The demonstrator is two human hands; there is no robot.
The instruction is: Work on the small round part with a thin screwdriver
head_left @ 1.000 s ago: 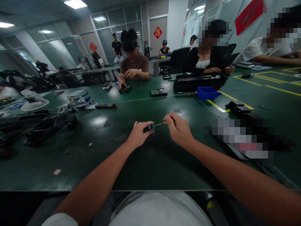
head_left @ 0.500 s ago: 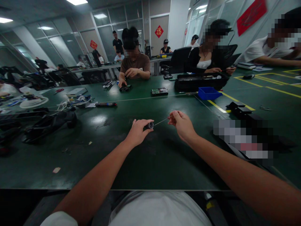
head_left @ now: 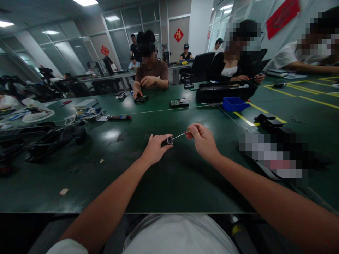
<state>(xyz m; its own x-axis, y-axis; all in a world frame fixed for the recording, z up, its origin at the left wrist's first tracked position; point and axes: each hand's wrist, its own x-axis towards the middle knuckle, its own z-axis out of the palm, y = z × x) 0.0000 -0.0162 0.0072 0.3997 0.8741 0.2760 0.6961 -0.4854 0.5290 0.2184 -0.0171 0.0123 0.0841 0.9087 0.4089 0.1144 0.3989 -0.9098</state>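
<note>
Between the thumb and fingers of my left hand (head_left: 156, 147) is a small dark cylindrical part (head_left: 170, 140) with a bright ring at its open end, which faces right. My right hand (head_left: 202, 138) pinches the reddish handle of a thin screwdriver (head_left: 180, 135). The metal shaft slants down to the left, and its tip is at the mouth of the cylinder. How deep the tip reaches inside I cannot tell. Both hands are above the green table (head_left: 185, 190).
A black elongated housing (head_left: 57, 141) lies to the left, near a pen-like tool (head_left: 119, 117). Ahead are a circuit-board device (head_left: 179, 102) and a blue bin (head_left: 235, 104). Black parts (head_left: 270, 123) lie to the right. Co-workers sit across the table.
My right hand has moved slightly left, bringing the screwdriver tip from the cylinder's rim into its opening. My left hand has stayed nearly still.
</note>
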